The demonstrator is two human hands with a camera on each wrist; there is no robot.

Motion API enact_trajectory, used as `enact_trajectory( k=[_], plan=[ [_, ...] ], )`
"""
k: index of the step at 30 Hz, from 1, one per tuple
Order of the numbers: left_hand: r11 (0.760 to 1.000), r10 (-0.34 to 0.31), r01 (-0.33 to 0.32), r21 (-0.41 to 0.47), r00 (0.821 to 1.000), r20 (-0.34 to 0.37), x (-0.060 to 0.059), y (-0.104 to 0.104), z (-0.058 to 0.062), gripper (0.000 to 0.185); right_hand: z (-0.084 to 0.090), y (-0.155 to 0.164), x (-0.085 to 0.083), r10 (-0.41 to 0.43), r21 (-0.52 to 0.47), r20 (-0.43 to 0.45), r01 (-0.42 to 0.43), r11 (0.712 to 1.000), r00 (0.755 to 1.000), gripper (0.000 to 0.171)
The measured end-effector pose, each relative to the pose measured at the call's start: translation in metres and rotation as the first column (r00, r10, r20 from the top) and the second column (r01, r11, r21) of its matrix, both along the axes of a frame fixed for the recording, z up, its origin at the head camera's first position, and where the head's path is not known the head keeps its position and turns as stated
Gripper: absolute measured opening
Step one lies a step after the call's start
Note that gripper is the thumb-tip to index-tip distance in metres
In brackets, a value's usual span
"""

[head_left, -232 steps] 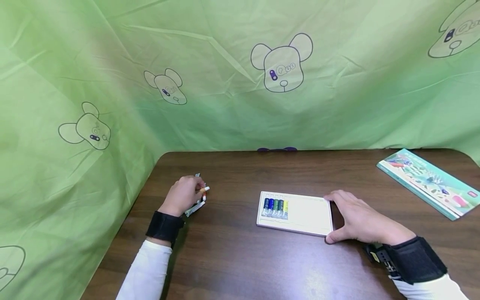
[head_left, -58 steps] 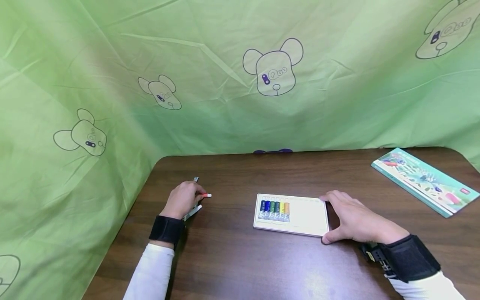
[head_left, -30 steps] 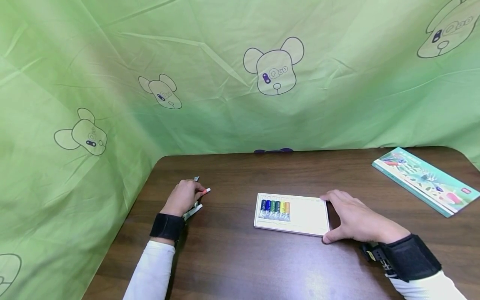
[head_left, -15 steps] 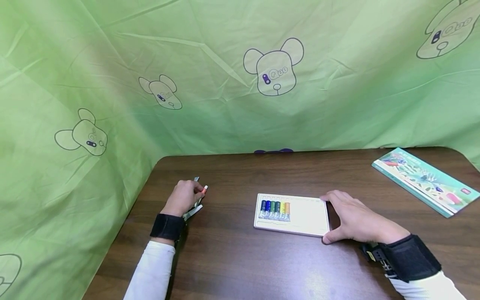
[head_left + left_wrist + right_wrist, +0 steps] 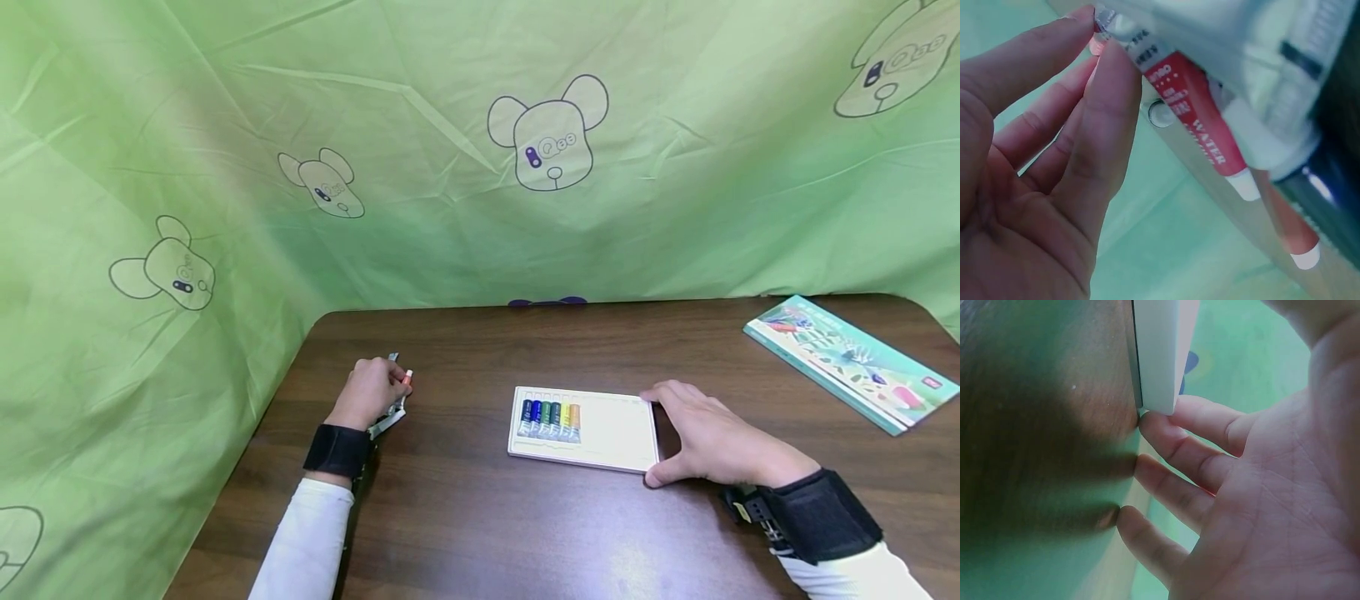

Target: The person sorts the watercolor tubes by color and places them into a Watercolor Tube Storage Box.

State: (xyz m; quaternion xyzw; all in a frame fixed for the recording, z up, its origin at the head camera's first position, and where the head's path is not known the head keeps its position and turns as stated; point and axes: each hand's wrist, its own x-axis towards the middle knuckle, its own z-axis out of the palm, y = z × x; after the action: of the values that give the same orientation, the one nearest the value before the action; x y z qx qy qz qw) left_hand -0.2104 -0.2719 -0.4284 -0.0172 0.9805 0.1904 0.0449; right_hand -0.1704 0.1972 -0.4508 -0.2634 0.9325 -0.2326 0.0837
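1. Left hand (image 5: 369, 392): fingers (image 5: 1107, 94) pinch the crimped end of a red paint tube (image 5: 1194, 125); its long axis runs away from the fingertips, cap outward.
2. Right hand (image 5: 708, 437): fingers relaxed, touching the right edge of the white tray (image 5: 615, 433).
3. Tray lies right of the tube, nearer the right hand.
4. Other tubes under the left hand are mostly hidden.

Green bear-print cloth (image 5: 450, 208), brown table (image 5: 480, 517)

Six tubes (image 5: 550, 417) in tray (image 5: 615, 433); one booklet (image 5: 851, 362).
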Motion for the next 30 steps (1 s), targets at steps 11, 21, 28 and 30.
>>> enact_trajectory(
  k=[11,21,28,30],
  plan=[
    [1.000,0.007,-0.007,0.030,1.000,0.004,-0.001,0.005,-0.002,0.010,0.001,0.000,0.000,-0.002,0.000,0.009,0.002,1.000,1.000,0.107],
    [0.999,-0.015,0.016,0.049,1.000,-0.014,0.000,0.017,-0.002,0.012,0.002,0.000,0.001,-0.002,-0.001,0.017,0.002,1.000,1.000,0.108],
    [0.999,0.005,-0.005,0.045,1.000,0.003,0.001,0.020,-0.002,0.013,0.001,0.000,0.001,0.002,-0.005,0.002,-0.002,1.000,1.000,0.108],
    [0.999,0.009,-0.010,0.045,1.000,0.008,0.001,0.020,-0.002,0.014,0.001,0.000,0.001,0.003,-0.007,0.001,-0.003,1.000,1.000,0.108]
  ],
)
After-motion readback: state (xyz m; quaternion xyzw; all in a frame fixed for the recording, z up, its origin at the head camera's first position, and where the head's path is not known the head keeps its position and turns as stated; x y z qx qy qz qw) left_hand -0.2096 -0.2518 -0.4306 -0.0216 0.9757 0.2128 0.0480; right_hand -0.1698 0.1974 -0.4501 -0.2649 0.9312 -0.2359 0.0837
